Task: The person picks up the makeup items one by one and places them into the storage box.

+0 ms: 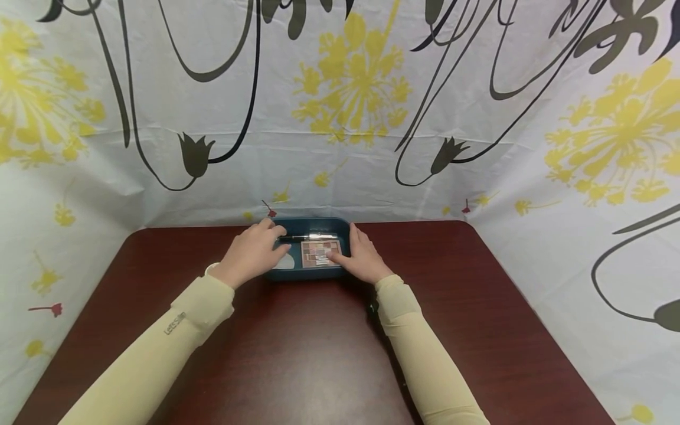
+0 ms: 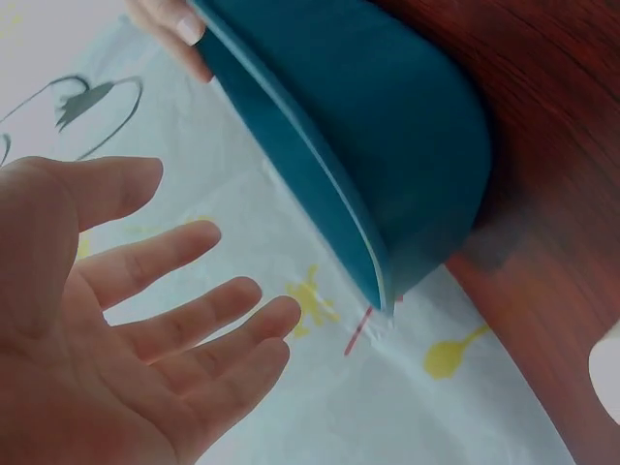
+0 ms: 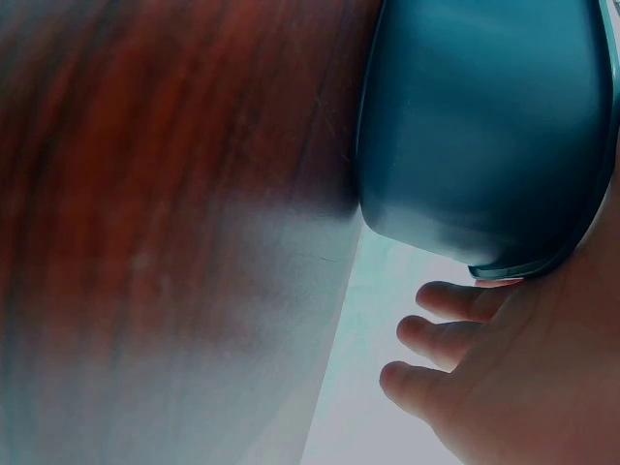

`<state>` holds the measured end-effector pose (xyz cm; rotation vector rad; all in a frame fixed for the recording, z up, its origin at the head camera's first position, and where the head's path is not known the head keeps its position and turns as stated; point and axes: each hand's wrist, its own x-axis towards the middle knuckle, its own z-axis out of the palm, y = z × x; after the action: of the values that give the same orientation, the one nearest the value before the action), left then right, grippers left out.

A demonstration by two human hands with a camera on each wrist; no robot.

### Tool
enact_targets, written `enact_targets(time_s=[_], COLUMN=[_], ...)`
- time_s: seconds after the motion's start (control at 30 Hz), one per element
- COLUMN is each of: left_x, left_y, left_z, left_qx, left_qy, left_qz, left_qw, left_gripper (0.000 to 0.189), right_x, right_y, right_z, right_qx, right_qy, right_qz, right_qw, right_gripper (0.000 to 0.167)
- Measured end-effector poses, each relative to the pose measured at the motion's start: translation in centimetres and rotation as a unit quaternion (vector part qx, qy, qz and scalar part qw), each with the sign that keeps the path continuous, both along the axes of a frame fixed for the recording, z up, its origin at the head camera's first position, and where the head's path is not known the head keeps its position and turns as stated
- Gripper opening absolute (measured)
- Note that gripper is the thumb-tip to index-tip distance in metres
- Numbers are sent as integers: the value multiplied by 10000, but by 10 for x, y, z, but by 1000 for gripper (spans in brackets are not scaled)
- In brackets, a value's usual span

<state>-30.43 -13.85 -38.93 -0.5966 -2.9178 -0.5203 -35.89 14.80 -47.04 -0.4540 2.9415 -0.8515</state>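
A dark teal plastic tray (image 1: pixel 320 273) sits at the table's far edge. Inside it lie an eyeshadow palette (image 1: pixel 312 255), a dark slim stick with a pale end (image 1: pixel 323 236) and a white rounded item (image 1: pixel 285 261). My left hand (image 1: pixel 255 248) is over the tray's left end; the left wrist view shows its fingers relaxed and spread beside the rim, holding nothing. At the other end my right hand (image 1: pixel 366 257) holds the rim, thumb inside over the palette and fingers outside. In the right wrist view several of its fingers (image 3: pixel 450 339) stretch past the end wall.
The dark red-brown table (image 1: pixel 297 354) has rounded far corners. A white cloth (image 1: pixel 329 165) with yellow and grey flowers hangs behind it and along both sides. A thin dark cord (image 1: pixel 390 348) runs along the right forearm. Both arms wear pale yellow sleeves (image 1: pixel 425 354).
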Motion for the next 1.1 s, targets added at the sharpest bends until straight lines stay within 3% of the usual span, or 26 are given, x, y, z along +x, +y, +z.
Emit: enact_targets(time_s=[0.3, 0.43, 1.1], left_x=[9, 12, 15], left_y=[-30, -41, -71], left_z=[-6, -10, -46], left_qx=[369, 378, -68], left_qy=[201, 130, -1047], left_qz=[420, 605, 1031], left_qw=[9982, 9974, 9891], left_gripper=[43, 42, 61], right_x=[0, 0, -1], right_y=[0, 0, 0], right_z=[2, 1, -2], right_qx=[-31, -7, 2], right_qy=[-3, 0, 40], right_qz=[8, -19, -18], right_qw=[10000, 10000, 10000], right_gripper=[109, 108, 108])
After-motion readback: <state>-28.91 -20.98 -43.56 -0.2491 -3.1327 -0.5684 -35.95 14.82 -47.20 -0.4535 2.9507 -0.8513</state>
